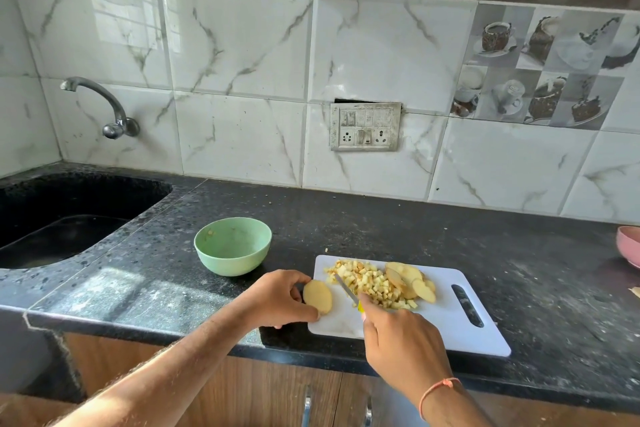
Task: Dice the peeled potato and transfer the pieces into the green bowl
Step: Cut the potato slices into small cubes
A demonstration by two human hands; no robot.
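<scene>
On the black speckled stone counter (381, 225), I see my left hand (277, 298) pinching a pale potato slice (317, 296) on the white plastic cutting board (450, 319); my right hand (401, 336) grips a yellow-handled knife (347, 291) beside the diced potato pile (367, 282). The round green bowl (232, 246) stands nearby.

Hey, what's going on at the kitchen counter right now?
A person is dicing a peeled potato on a white cutting board. The left hand holds a potato slice at the board's left edge, and the right hand grips a small knife. A pile of diced pieces and a few uncut slices lie on the board. The green bowl beside it holds no potato yet.
</scene>
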